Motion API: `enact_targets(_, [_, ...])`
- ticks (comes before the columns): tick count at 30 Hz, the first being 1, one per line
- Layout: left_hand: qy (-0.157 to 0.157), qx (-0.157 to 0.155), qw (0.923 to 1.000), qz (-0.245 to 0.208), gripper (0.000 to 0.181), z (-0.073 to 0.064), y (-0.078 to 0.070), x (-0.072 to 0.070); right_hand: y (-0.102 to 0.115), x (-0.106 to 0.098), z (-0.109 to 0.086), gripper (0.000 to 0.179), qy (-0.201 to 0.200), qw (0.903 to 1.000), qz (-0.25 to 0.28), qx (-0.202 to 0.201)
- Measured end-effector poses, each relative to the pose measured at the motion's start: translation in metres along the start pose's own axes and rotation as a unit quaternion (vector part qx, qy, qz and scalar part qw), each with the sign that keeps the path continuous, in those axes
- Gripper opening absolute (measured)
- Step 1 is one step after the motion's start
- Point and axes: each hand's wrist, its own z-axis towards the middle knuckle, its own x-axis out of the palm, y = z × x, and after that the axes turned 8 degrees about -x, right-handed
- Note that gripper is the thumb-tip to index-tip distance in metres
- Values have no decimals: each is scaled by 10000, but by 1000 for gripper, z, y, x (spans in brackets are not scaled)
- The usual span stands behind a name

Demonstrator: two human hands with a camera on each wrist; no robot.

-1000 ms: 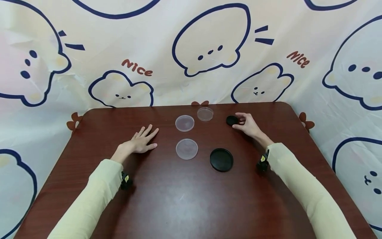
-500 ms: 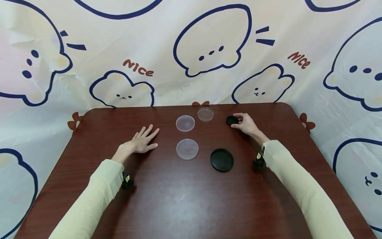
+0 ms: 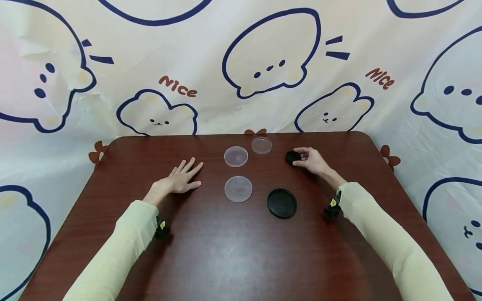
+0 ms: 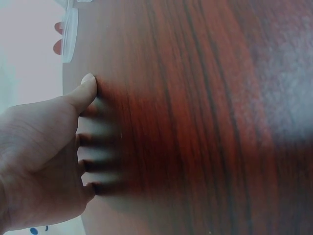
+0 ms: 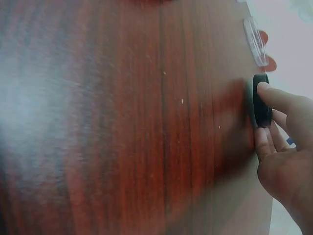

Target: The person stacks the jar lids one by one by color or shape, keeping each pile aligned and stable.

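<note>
My left hand (image 3: 177,182) lies on the brown tabletop with its fingers spread and straight, holding nothing. In the left wrist view its thumb and fingertips touch the wood. At the back right, my right hand (image 3: 313,162) pinches a small black round disc (image 3: 292,157) between thumb and fingers. The disc (image 5: 262,105) looks thick, with a raised rim, in the right wrist view. A larger black round dish (image 3: 282,203) lies nearer to me. Clear plastic round dishes stand between the hands: one in front (image 3: 238,189), one behind it (image 3: 236,156), and one at the back (image 3: 261,145).
The brown wooden table (image 3: 226,259) has rounded far corners. A white cloth (image 3: 211,58) printed with blue cartoon outlines hangs behind and beside it. Each wrist carries a small black device, one on the left (image 3: 162,228) and one on the right (image 3: 333,207).
The small black disc, with the right hand on it, has shifted slightly toward me and left. The right forearm swung left and then back right. The left hand stays put; the head view shifts slightly.
</note>
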Motion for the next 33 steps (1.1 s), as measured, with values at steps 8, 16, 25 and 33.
enact_targets(8, [11,-10,10000,6,71,-2,1,0,7,3,-9,53,144,9998,-61,-152])
enact_targets(16, [-35,-12,10000,45,70,-1,-2,0,17,8,-23,53,333,9989,-52,-332])
enact_targets(25, [102,-184,9997,154,69,-4,-9,-3,35,21,-47,51,551,9965,6,-628])
enact_targets(33, [75,-194,9997,97,69,-4,-10,-3,46,28,-65,52,802,9926,117,-903])
